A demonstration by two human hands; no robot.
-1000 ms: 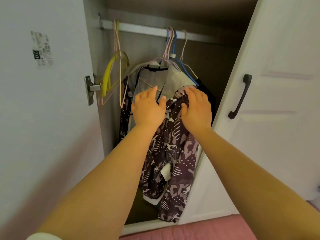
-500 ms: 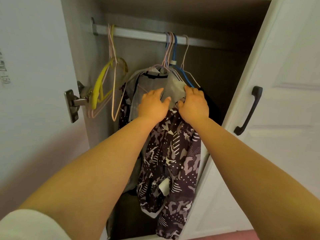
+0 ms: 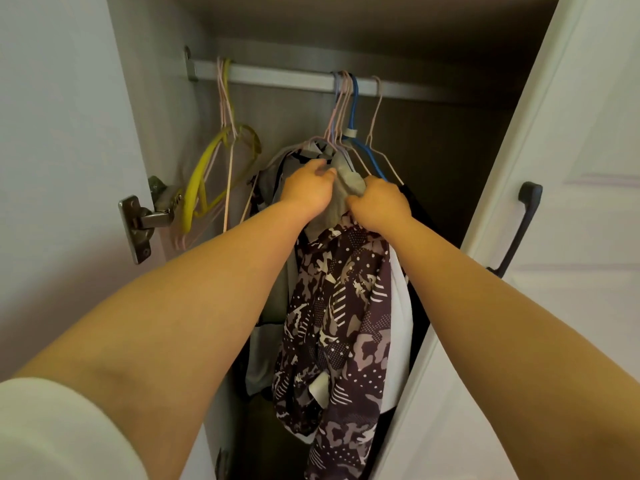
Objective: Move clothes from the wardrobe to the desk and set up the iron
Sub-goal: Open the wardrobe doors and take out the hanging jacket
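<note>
I find both hands at the grey garment [image 3: 341,188] on its hanger; left hand [image 3: 310,190] and right hand [image 3: 381,202] fingers curled into it; clothes not yet off the rail [image 3: 277,77]; iron unseen.

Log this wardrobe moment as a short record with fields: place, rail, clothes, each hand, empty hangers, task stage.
place: open wardrobe, doors swung out to both sides
rail: metal rail across the top, hangers hooked over it
clothes: grey garment on a hanger, patterned shirt hanging below it, a white piece behind
left hand: fingers curled on the grey garment near its collar
right hand: gripping the grey garment from the right
empty hangers: yellow hanger and pale pink ones at the left end
task stage: clothes not yet off the rail
</note>
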